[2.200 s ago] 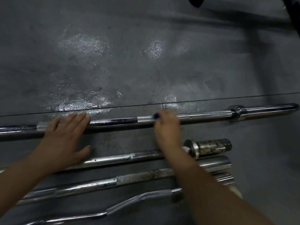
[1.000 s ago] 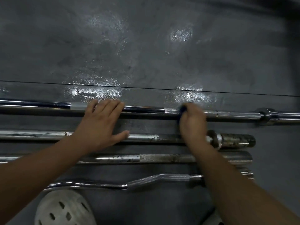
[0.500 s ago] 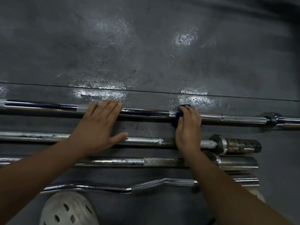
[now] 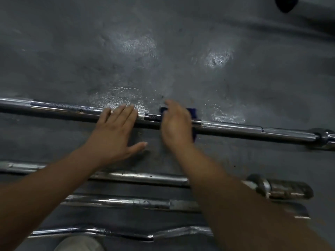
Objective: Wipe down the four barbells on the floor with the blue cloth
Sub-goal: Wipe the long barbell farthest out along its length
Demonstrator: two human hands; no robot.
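Note:
Several steel barbells lie side by side on the grey floor. The farthest, long barbell (image 4: 235, 126) runs across the whole view. My left hand (image 4: 116, 131) lies flat on it with straight fingers, thumb spread toward me. Just to its right, my right hand (image 4: 176, 125) presses the blue cloth (image 4: 193, 113) over the same bar; the cloth wraps the shaft and shows at both sides of the hand. Nearer lie a rusty-sleeved barbell (image 4: 145, 176), a straight bar (image 4: 117, 201) and a curved curl bar (image 4: 163, 233), partly hidden by my forearms.
The grey floor (image 4: 163, 51) beyond the bars shows wet, shiny patches. A dark object (image 4: 286, 4) sits at the top right corner. A pale rounded thing (image 4: 78, 244) shows at the bottom edge.
My right hand with the cloth has slid left along the far barbell, closing up to my left hand. The view has moved nearer to that bar.

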